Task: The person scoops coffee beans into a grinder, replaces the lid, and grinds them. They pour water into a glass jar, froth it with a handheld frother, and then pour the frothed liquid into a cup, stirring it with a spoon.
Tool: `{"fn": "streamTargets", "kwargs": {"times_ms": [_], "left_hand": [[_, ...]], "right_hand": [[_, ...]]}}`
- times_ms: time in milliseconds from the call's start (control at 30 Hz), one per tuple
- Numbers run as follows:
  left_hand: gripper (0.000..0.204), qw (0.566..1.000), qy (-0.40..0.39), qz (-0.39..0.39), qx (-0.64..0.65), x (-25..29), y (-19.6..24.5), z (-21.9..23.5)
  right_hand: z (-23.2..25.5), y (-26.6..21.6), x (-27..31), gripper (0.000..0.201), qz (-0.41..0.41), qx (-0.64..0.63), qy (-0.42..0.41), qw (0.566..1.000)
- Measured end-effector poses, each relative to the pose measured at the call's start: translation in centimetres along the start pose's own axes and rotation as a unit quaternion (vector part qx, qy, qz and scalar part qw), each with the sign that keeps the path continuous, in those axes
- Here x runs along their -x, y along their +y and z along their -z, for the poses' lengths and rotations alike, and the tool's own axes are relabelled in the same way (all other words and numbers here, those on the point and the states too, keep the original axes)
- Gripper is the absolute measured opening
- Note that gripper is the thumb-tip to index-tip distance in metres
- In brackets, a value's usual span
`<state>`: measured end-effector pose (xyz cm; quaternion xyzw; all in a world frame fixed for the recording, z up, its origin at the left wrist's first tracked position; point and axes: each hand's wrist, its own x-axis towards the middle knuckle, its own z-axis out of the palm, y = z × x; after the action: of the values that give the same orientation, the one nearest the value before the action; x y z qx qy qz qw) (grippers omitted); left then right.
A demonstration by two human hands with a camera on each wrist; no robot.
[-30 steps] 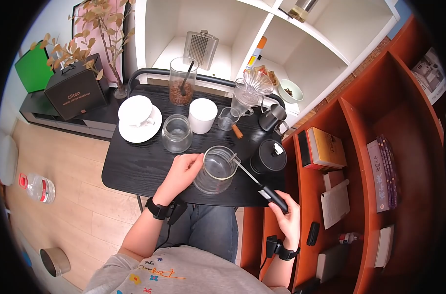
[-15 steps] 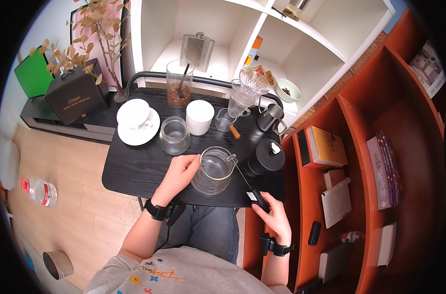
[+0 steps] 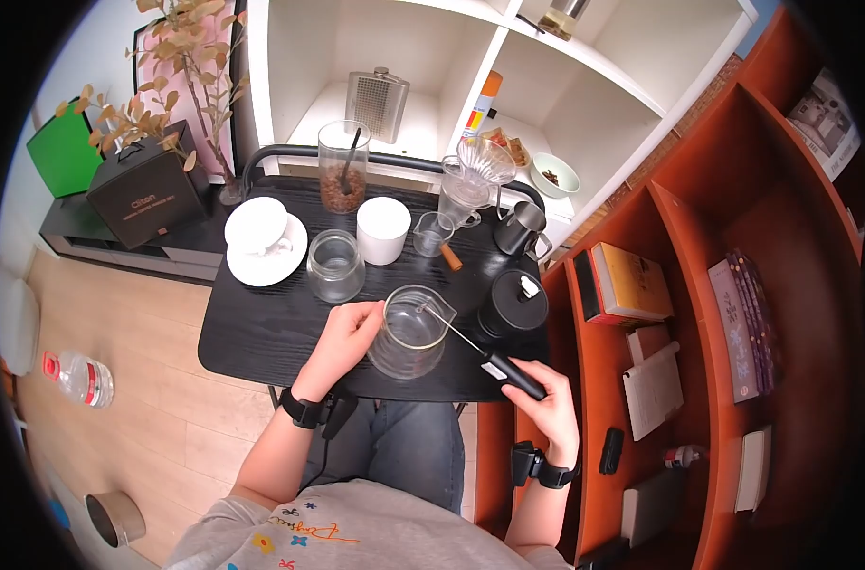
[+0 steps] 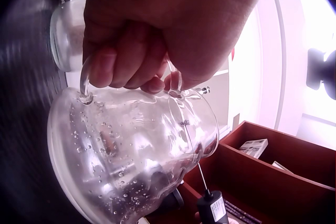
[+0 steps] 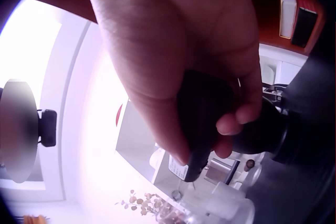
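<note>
Head view: glass jug [image 3: 406, 357] on black table [image 3: 261, 334], near front edge; black-handled whisk [image 3: 503, 369], tip inside rim. Left hand [image 3: 347, 340] grips jug's handle [image 4: 84, 81], fingers curled through; right hand [image 3: 546, 408] holds whisk. Jug probably light, rigid, fragile, slick if wet; hold by handle. Left wrist view alone: handle loop, clear droplets [image 4: 121, 174] on wall.

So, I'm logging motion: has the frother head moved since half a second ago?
Yes, leftward: in the head view, the frother head has moved away from the spout of the glass jug, toward the middle of its opening.
</note>
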<state>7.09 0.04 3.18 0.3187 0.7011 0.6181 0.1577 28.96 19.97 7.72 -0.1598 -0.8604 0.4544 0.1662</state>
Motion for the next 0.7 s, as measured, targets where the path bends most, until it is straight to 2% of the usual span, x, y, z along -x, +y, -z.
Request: {"fn": "streamTargets", "kwargs": {"times_ms": [100,233,333,533,700], "left_hand": [[0.030,1.000,0.003,0.007,-0.007,0.0,0.3,-0.1],[0.031,1.000,0.006,0.012,0.003,0.0,0.0,-0.1],[0.032,1.000,0.003,0.015,0.008,0.0,0.1,-0.1],[0.034,1.000,-0.002,0.012,0.008,0.0,-0.2,-0.1],[0.033,1.000,-0.003,0.015,0.011,0.0,-0.1,-0.1]], "right_hand": [[0.5,-1.1,-1.2,0.029,-0.006,-0.019,0.030,0.999],[0.1,-3.4,-3.4,0.026,0.050,-0.008,0.080,0.996],[-0.3,-4.7,-4.9,0.022,0.049,0.000,0.065,0.997],[-2.3,-6.4,-7.8,0.019,0.116,0.094,0.121,0.981],[-3.4,-8.8,-9.4,0.020,0.144,0.176,0.123,0.966]]}}
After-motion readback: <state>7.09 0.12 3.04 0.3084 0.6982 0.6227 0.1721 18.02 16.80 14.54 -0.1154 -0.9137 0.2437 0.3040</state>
